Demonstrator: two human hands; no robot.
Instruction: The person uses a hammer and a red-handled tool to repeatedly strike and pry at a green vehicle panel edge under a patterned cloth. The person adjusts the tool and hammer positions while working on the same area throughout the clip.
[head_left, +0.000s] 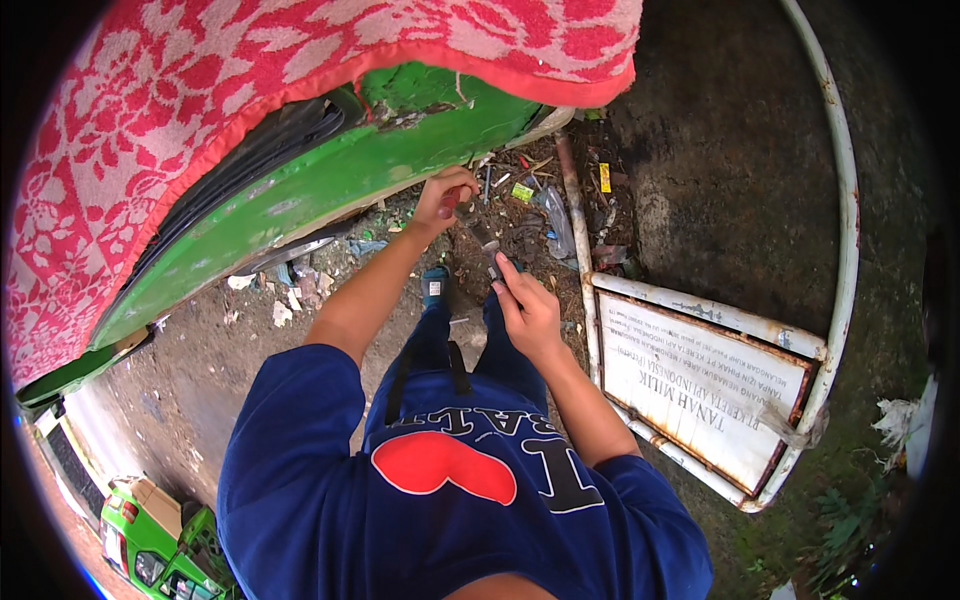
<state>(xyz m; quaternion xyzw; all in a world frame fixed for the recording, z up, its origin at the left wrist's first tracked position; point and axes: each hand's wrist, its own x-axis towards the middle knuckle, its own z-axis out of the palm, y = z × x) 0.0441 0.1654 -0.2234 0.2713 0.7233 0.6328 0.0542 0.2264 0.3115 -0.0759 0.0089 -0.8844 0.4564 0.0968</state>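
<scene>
My left hand [436, 204], beside the lower edge of a green car body [400, 137], is closed around the reddish handle of what looks like a scraper [449, 205]. Its narrow greyish blade slants down toward my right hand [531, 314]. The fingers of that hand pinch a small dark object [494, 266] with a lighter end, close to the blade tip. Its kind is too small to tell, and whether the two touch is unclear.
A pink-and-red floral blanket [300, 50] drapes over the car. To the right, a rusty white pipe frame [848, 200] holds a white signboard [690, 375]. Litter, including a plastic bag [558, 222], lies around my feet. A green vehicle [150, 540] stands at lower left.
</scene>
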